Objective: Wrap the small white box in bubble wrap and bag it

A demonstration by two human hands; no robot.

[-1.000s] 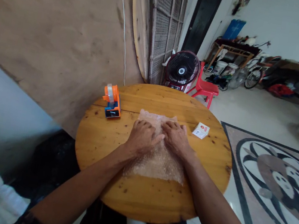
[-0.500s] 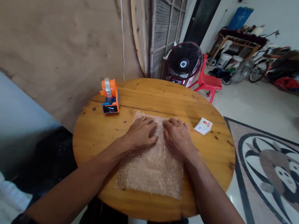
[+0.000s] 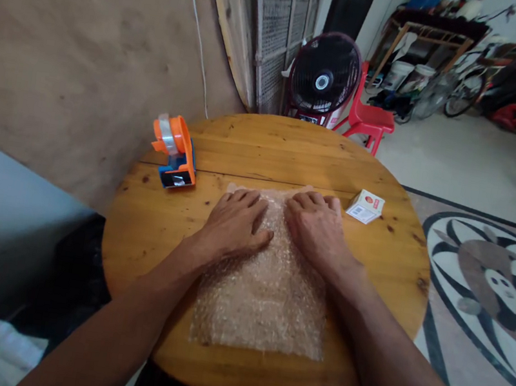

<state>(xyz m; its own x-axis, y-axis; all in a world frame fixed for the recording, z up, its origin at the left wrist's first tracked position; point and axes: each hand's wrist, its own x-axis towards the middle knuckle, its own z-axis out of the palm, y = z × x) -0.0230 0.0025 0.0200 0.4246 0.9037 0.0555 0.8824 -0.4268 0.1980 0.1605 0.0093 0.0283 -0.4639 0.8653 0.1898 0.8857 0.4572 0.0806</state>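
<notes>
A sheet of clear bubble wrap (image 3: 269, 306) lies flat on the round wooden table (image 3: 253, 378) in front of me. My left hand (image 3: 236, 222) rests on its far left part, palm down, with the fingers apart and the thumb pointing inward. On the far right part lies my right hand (image 3: 314, 225), its fingers slightly bent and close to the sheet's far edge; its thumb is mostly hidden. A narrow strip of wrap shows between the two hands. Beyond the right fingers, a bit of the sheet's edge sticks up.
An orange and blue tape dispenser (image 3: 176, 154) with a roll of clear tape stands at the table's left. At the right is a small white box (image 3: 365, 207). Past the far edge are a fan (image 3: 324, 76) and a red chair (image 3: 371, 116). A board wall (image 3: 89, 49) borders the left side.
The view has shifted, so the table appears larger and nearer. My right fingers look more bent, and the wrap's far edge beside them has risen slightly. My left hand stays on the sheet.
</notes>
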